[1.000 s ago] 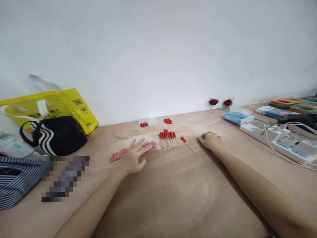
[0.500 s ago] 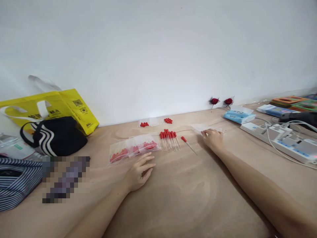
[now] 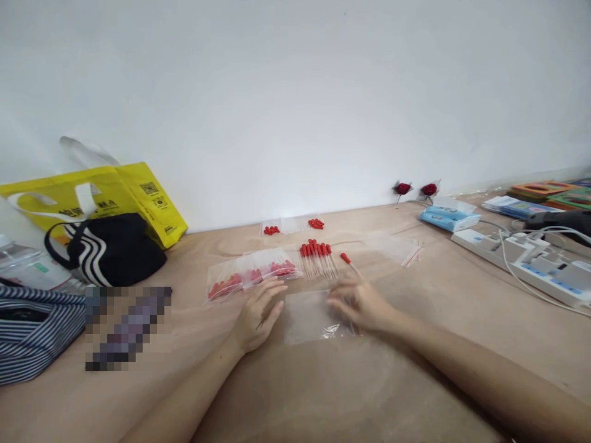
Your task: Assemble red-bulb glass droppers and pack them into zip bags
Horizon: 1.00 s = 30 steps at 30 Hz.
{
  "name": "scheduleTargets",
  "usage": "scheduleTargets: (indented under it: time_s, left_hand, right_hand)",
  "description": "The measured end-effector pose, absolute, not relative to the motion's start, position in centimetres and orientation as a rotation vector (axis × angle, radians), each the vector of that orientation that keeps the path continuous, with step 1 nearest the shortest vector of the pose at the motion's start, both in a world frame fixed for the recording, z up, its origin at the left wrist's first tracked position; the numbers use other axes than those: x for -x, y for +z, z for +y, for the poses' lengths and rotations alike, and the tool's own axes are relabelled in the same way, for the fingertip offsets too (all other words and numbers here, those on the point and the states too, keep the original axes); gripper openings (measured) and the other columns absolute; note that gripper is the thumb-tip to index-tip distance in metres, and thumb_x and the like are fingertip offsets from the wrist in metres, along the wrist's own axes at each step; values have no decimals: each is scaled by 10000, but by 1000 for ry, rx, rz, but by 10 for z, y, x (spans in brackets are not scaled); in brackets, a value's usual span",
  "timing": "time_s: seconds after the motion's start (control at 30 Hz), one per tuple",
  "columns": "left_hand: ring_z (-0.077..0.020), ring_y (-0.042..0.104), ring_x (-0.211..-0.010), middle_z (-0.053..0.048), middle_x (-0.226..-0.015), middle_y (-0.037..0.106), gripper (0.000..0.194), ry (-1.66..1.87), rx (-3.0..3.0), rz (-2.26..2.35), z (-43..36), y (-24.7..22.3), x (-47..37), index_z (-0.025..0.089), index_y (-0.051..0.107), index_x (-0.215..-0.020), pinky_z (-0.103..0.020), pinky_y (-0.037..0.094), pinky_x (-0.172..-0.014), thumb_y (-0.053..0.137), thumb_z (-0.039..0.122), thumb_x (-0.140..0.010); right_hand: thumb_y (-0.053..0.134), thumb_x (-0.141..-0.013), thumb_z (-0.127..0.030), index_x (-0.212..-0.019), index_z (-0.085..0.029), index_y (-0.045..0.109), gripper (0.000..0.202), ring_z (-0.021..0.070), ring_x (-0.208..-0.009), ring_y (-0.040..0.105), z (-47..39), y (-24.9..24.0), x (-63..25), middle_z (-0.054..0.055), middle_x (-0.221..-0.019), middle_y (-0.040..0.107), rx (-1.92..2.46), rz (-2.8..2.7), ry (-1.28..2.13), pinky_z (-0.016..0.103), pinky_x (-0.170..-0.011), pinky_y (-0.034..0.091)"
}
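Note:
A clear zip bag [image 3: 307,317] lies flat between my hands. My right hand [image 3: 362,304], a little blurred, has its fingers closed on the bag's right part. My left hand [image 3: 261,314] rests left of that bag, fingers apart, holding nothing. Behind my left hand are zip bags with red pieces [image 3: 226,286]. Several red-capped droppers [image 3: 318,258] lie in a row beyond the clear bag. One single dropper [image 3: 345,258] lies to their right, its tip hidden behind my right hand. Flat empty bags [image 3: 392,246] lie farther right.
Two small groups of red caps [image 3: 316,224] lie on bags near the wall. At left are a yellow bag [image 3: 161,197], a black pouch [image 3: 124,252] and striped cloth [image 3: 37,338]. A tissue pack [image 3: 447,218] and a power strip [image 3: 545,277] are at right.
My right hand has moved from the stack of empty bags to the middle, bringing one clear bag with it. My left hand has stayed nearly in place.

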State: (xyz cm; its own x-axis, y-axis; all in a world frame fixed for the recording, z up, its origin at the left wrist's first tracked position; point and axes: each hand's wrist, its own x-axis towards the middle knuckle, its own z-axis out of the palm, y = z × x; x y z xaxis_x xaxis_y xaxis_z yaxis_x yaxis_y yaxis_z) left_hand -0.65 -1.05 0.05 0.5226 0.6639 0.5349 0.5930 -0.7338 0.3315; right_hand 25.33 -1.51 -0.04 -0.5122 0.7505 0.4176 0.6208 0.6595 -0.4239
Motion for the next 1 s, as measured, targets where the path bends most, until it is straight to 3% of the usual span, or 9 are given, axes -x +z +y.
scheduleTargets:
  time_s: [0.13,0.27,0.4,0.57,0.63,0.77,1.0]
  left_hand:
    - [-225,318,-1240,-67,-1284,450,365,701,-2698,911,-14,-5,-6,225,451,-1209,-430,311,-999,427,236,-845]
    - [-234,283,-1262,-43,-1364,354,447,343,-2727,798,-23,-7,-16,294,362,-1287,-472,239,-1021,446,339,-851]
    - [-241,314,-1246,-46,-1352,374,405,287,-2705,904,-31,-4,-16,304,409,-1257,-496,230,-1013,430,372,-858]
    - [-254,352,-1220,-73,-1324,413,391,295,-2689,981,-35,1,-15,262,463,-1226,-489,274,-991,446,360,-847]
    - [-259,363,-1211,-75,-1314,425,389,320,-2686,972,-35,2,-15,267,473,-1217,-493,280,-983,464,352,-838]
    - [-261,373,-1202,-70,-1304,438,391,362,-2680,954,-33,-1,-15,282,473,-1215,-493,285,-976,482,349,-830]
    - [-264,382,-1194,-71,-1301,442,395,392,-2691,942,-32,-6,-14,276,481,-1209,-493,279,-981,483,361,-824]
  right_hand:
    - [553,-728,-263,-787,-169,642,142,176,-755,577,45,-1,-277,84,-844,628,1663,-1814,308,272,-718,409]
    - [644,-618,-247,-902,-145,603,304,243,-810,576,84,-17,-280,121,-819,627,1779,-1675,313,306,-688,410]
    - [572,-671,-202,-1001,-124,552,339,244,-716,591,88,-28,-274,109,-681,606,1769,-1583,353,317,-641,407]
    - [362,-806,-277,-1236,-91,273,477,178,-567,566,64,-30,-288,25,-623,532,1649,-1460,439,288,-542,434]
    - [334,-818,-346,-1224,-136,241,466,143,-499,535,50,-33,-294,-14,-643,496,1520,-1331,551,269,-479,438]
    - [426,-762,-444,-1086,-204,325,415,103,-472,511,27,-41,-293,-45,-673,461,1262,-1087,771,253,-446,453]
    - [496,-709,-467,-995,-221,343,407,90,-464,504,20,-42,-284,-57,-666,461,1153,-997,887,247,-431,452]
